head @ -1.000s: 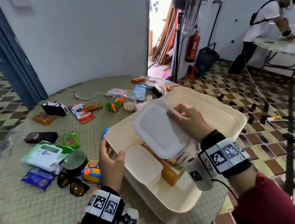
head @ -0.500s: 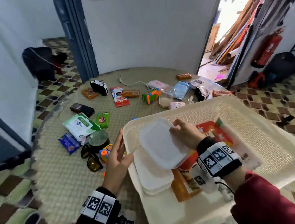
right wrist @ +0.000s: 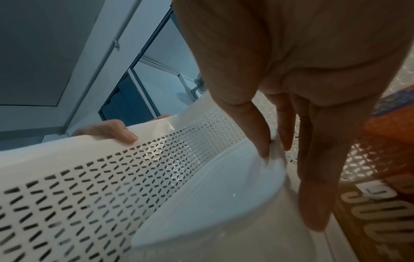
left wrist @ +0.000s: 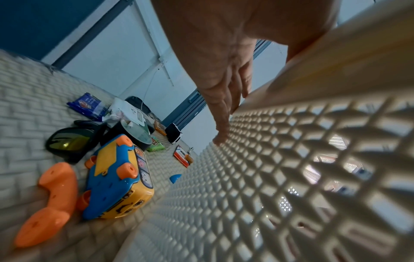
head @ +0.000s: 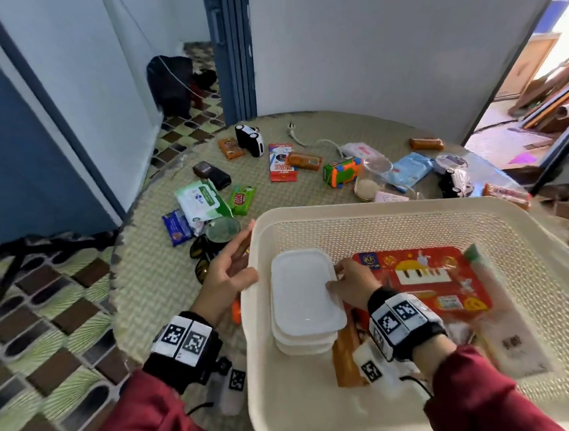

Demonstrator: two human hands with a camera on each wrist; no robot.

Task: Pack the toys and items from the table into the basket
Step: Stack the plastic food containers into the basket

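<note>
A cream mesh basket (head: 397,204) stands on the round woven table. At its left end lies a stack of white lidded containers (head: 304,292), beside a red piano toy pack (head: 422,279) and an orange box (head: 346,358). My right hand (head: 349,283) pinches the top container's right edge; in the right wrist view the thumb of that hand (right wrist: 275,147) lies on the lid (right wrist: 212,195) and the fingers hang beside it. My left hand (head: 230,272) holds the basket's left rim, thumb (right wrist: 112,131) over it and fingers (left wrist: 224,99) flat along the outer wall (left wrist: 291,159).
Left of the basket lie a yellow-blue toy phone (left wrist: 121,177) with an orange handset (left wrist: 49,200), sunglasses (head: 200,259) and a wipes pack (head: 201,203). Farther back are a white toy car (head: 250,140), a green-orange truck (head: 342,170), a glass cup (head: 372,178) and several snack packs.
My right hand has lowered the white container onto the other containers in the basket. My left hand has closed onto the basket's rim. The head view has swung left.
</note>
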